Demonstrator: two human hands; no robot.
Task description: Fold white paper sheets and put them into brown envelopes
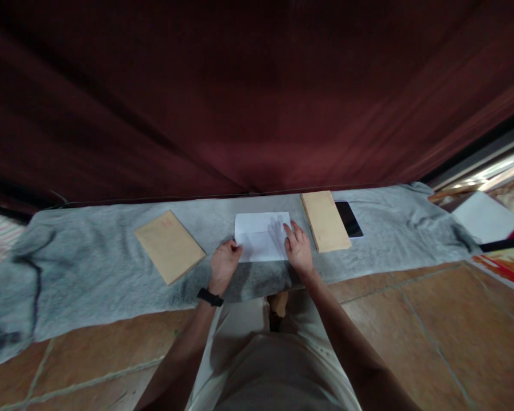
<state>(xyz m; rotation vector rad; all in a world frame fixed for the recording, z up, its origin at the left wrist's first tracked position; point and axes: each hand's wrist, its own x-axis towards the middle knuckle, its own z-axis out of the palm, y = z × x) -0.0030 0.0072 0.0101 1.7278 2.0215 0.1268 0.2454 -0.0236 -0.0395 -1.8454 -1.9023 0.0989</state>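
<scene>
A white sheet of paper (257, 242) with a crease across it lies in front of me on the grey cloth. My left hand (225, 261) has its thumb and fingers closed on the sheet's left edge. On the right side, my right hand (298, 249) touches the paper with its fingers apart, casting a shadow over it. To the left rests a brown envelope (170, 246) with a faint red print at one corner. A stack of brown envelopes (326, 221) lies just beyond my right hand.
A dark-screened phone (349, 219) sits partly beside the envelope stack. The grey cloth (98, 257) covers a long, narrow surface against a dark red curtain (257, 125). Brown floor tiles (411, 319) show below. At far right is a white sheet-like object (485, 217).
</scene>
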